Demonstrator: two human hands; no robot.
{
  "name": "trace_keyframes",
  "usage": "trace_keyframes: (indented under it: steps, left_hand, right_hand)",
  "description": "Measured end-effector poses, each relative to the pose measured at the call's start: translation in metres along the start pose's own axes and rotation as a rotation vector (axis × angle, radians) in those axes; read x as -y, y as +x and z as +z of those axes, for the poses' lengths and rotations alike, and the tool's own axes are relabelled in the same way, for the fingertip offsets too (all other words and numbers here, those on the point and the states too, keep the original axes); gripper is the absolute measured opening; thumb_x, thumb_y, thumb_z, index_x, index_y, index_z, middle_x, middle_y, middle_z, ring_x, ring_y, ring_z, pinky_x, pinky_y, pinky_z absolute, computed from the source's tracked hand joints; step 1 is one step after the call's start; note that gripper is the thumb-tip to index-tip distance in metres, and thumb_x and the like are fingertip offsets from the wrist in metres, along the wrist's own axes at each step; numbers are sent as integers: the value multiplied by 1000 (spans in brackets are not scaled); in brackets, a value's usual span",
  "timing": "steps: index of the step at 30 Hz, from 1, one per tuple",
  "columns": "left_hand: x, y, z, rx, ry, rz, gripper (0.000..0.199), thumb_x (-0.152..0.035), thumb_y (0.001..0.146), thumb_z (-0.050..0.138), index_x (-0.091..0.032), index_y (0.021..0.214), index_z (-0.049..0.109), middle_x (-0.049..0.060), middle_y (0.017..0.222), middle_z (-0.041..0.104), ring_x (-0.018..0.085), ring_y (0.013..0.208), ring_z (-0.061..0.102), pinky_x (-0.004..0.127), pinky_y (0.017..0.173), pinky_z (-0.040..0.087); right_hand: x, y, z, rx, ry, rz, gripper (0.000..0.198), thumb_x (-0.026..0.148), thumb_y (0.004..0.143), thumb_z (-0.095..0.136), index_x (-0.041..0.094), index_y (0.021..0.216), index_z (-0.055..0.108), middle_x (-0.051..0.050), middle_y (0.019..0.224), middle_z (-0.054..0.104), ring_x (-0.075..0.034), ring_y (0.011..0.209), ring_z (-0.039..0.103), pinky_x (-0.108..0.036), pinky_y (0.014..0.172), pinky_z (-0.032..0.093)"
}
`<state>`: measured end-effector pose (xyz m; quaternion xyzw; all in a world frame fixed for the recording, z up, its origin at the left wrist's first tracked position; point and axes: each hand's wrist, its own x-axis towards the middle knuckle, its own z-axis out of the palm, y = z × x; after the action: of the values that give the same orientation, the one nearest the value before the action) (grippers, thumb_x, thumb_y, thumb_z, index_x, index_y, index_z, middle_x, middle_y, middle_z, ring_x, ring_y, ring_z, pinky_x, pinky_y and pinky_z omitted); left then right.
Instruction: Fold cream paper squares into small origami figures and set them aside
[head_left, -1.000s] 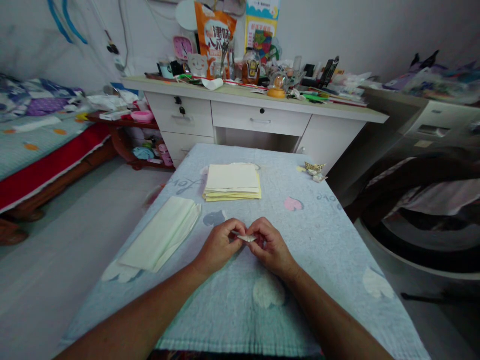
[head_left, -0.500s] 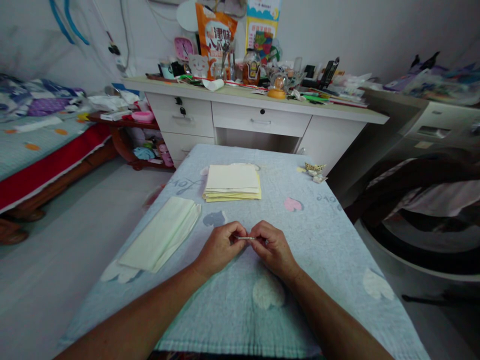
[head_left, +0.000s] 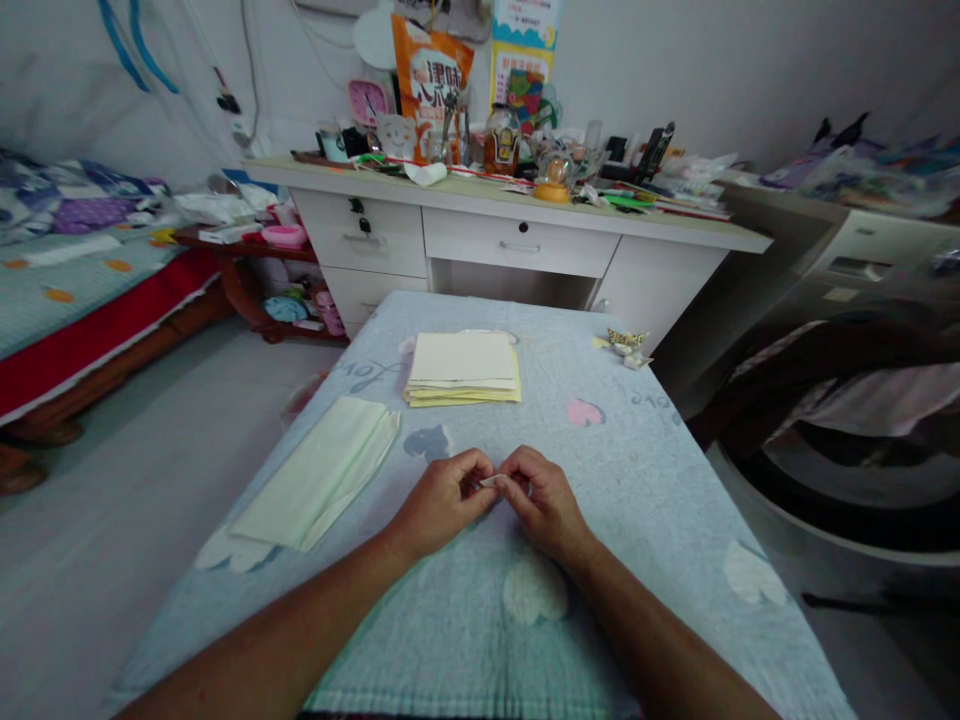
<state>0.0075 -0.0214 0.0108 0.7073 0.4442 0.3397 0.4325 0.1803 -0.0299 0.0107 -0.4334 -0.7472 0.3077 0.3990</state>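
A small white folded piece of paper (head_left: 491, 481) is pinched between my two hands above the cloth-covered table (head_left: 637, 520). My left hand (head_left: 448, 497) grips its left side with thumb and fingers. From the other side my right hand (head_left: 546, 500) pinches it, the fingertips of both hands nearly meeting. Much of the paper is hidden by the fingers. Beyond the hands lies a stack of cream and yellow paper sheets (head_left: 463, 362). A pale green folded sheet bundle (head_left: 319, 475) rests to the left of my left forearm.
Small folded paper pieces (head_left: 628, 347), one patterned, sit at the table's far right corner. A white desk (head_left: 517, 245) loaded with jars, bags and clutter stands behind the table. On the right is a washing machine (head_left: 862, 260) with dark clothing in its door; a bed (head_left: 97, 290) stands left.
The small paper has tilted between my fingertips and now shows more of its white face. Both hands stay in nearly the same place.
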Motion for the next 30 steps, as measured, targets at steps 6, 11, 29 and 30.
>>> trace_keyframes:
  steps: [6,11,29,30]
  left_hand:
    - [-1,1,1,-7,-179,-14,14,-31,85,57,-17,84,55,-2,73,54,12,69,53,21,64,42]
    - [8,3,0,-56,-221,-24,9,-27,84,56,-18,83,52,-3,72,50,11,68,50,21,64,40]
    - [8,7,1,-123,245,14,11,-23,83,54,-21,87,65,1,82,68,20,87,60,33,83,40]
    - [8,7,1,-117,270,22,12,-22,83,54,-21,89,64,2,85,68,21,89,59,34,84,40]
  right_hand:
    - [-3,1,2,-1,25,99,11,24,88,54,19,79,57,0,73,54,-13,71,51,-25,66,39]
    - [-4,1,2,-43,17,99,23,18,83,54,20,106,53,-4,92,57,-17,84,52,-29,75,42]
    - [-9,2,-6,17,-242,-12,28,0,74,52,20,94,56,-5,94,57,-21,92,48,-34,82,40]
    - [-10,2,-7,27,-253,-15,27,0,74,52,20,92,56,-5,93,58,-21,92,48,-34,82,39]
